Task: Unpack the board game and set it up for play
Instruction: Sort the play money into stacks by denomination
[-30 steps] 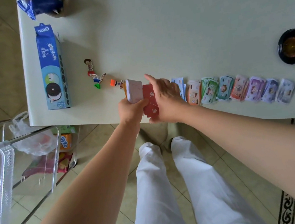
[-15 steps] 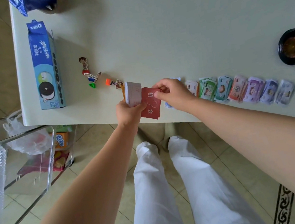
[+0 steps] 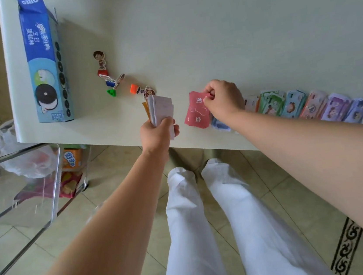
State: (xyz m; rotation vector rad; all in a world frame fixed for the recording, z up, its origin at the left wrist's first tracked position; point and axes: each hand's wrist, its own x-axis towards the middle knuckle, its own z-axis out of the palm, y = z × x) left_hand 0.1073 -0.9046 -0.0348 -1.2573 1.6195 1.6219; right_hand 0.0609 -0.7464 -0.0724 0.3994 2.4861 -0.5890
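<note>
Setup midway: left hand (image 3: 159,133) gripping thick white card stack (image 3: 161,110); right hand (image 3: 222,98) pinching red cards (image 3: 196,112) onto pale surface (image 3: 208,31) (board unseen).

The far tabletop (image 3: 231,28) lies open. Along the near edge, paper money (image 3: 313,104) blocks the right, pawns (image 3: 100,60) and a cookie box (image 3: 43,63) the left. The card stack (image 3: 162,110) in the left hand (image 3: 158,135) and the red cards (image 3: 195,112) in the right hand (image 3: 222,98) leave a narrow gap between.

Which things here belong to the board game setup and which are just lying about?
Game: red cards, pinched by right hand; white card stack, gripped by left hand; play-money stacks; character pawns.
Lying about: Oreo box; plastic bag.
</note>
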